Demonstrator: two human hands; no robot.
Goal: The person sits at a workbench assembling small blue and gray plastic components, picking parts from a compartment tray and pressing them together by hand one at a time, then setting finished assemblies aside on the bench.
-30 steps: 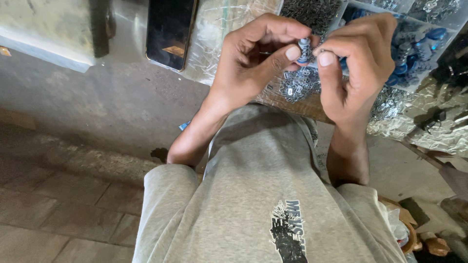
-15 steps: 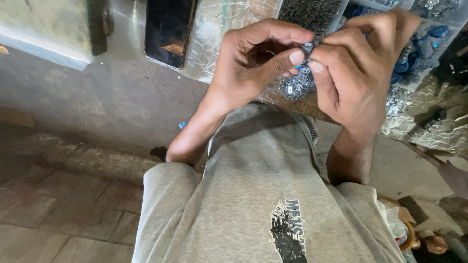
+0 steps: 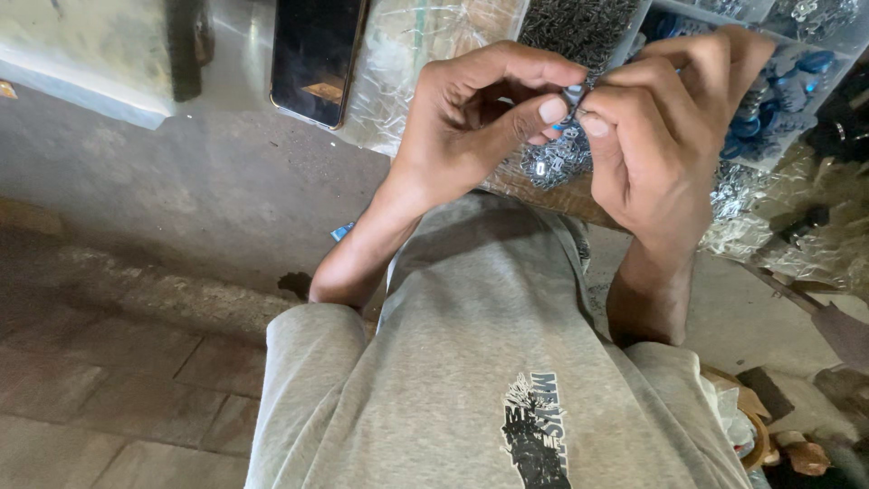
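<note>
The compartment tray (image 3: 819, 41) holds blue and metal parts; my left grip (image 3: 480, 127) and right grip (image 3: 661, 136) pinch one small metal part (image 3: 575, 98).

left hand (image 3: 471, 122): raised in front of the chest, fingers curled inward, thumb stretched right so its tip meets the right hand's fingertips
right hand (image 3: 665, 136): raised level with the left, back of the hand toward the camera, thumb and forefinger pinched together at the meeting point
forearms: both bare, angled up from bent elbows and converging toward the hands
wrists: left bent slightly inward, right nearly straight
</note>
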